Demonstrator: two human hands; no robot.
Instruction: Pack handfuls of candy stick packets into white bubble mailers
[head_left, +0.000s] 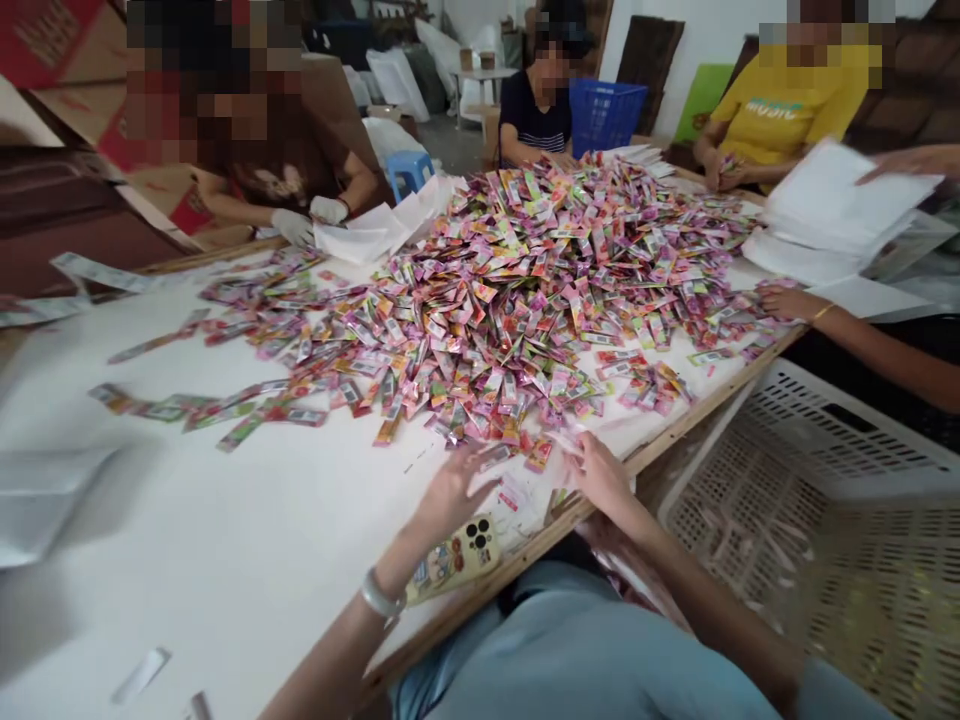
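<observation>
A large heap of small pink, green and orange packets covers the middle of the white table. My left hand, with a pale band on its wrist, is at the heap's near edge, fingers spread, beside a few packets. To its right, my right hand has its fingers bent around a clear, thin plastic piece near the table edge. A phone in a pale yellow decorated case lies just below my left hand, partly hidden by my forearm.
A white perforated crate stands right of the table edge. People sit across the table; one wears white gloves. At the right, another person's hand touches packets near a stack of white paper. A blue basket stands behind.
</observation>
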